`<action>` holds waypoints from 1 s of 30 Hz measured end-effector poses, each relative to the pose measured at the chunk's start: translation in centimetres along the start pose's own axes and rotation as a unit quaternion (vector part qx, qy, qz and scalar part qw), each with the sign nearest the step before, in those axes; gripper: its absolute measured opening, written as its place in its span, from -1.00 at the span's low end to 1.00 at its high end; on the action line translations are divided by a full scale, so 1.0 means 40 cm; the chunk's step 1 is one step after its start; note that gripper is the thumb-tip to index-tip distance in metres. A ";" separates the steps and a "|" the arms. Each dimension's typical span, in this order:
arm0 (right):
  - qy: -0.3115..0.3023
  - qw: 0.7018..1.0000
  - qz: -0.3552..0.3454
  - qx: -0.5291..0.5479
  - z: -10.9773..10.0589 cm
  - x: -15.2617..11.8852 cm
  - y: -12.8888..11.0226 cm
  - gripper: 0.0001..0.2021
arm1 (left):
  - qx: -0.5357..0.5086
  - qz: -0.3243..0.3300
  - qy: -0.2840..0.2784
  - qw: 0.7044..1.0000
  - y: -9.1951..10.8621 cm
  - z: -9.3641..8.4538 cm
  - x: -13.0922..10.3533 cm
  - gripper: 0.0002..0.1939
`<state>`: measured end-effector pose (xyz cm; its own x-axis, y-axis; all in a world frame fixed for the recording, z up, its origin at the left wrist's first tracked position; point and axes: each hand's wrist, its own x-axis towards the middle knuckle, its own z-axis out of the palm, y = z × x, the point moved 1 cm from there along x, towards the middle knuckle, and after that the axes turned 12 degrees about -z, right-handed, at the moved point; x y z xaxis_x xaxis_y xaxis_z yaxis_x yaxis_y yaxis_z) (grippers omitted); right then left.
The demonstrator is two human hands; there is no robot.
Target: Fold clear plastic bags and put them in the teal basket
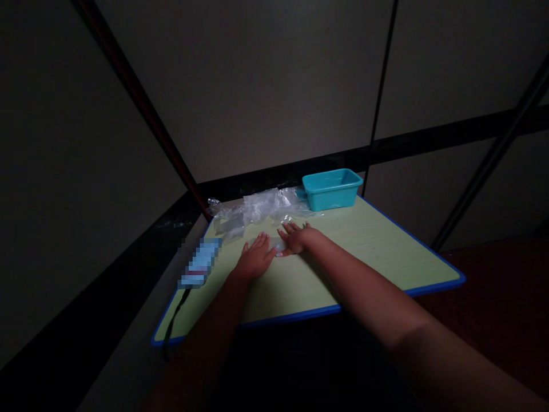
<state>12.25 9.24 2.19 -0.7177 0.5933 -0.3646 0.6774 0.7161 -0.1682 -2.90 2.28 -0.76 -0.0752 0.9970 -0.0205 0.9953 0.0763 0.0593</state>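
Note:
A small clear plastic bag (278, 244) lies flat on the pale table (377, 252), between my two hands. My left hand (256, 256) rests at its left side with the fingers stretched forward and flat. My right hand (295, 238) lies over its right side, fingers spread and the thumb pointing left toward my left hand. Neither hand is closed round anything. Just beyond my fingertips, a heap of crumpled clear plastic bags (266, 205) spreads along the back of the table.
A turquoise plastic basket (332, 191) stands at the back right, beside the heap. On the left edge lies a pixelated blue-screened device (201, 263) with a black strap (175, 313) hanging off the table. Dark panelled walls (278, 103) rise behind and left.

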 end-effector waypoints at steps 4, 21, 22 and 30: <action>0.010 1.000 -0.003 -0.005 0.003 0.004 0.005 0.00 | -0.006 -0.053 0.003 0.999 -0.007 -0.001 -0.001 -0.32; 0.023 1.000 -0.011 0.005 0.002 0.007 -0.002 -0.03 | -0.024 0.052 0.038 0.998 0.000 -0.015 -0.013 -0.47; 0.024 1.000 -0.017 0.003 -0.001 0.004 -0.002 -0.03 | -0.026 0.057 0.022 0.998 0.001 -0.012 -0.012 -0.47; 0.196 0.980 0.010 0.020 -0.042 -0.001 0.047 -0.55 | -0.014 0.028 0.084 0.996 -0.004 -0.014 -0.010 -0.46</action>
<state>13.26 11.17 3.42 -0.7060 0.7082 0.0116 0.6917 0.6929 -0.2038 -3.06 1.86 -0.18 -0.0320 0.9882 0.1499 0.9963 0.0196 0.0832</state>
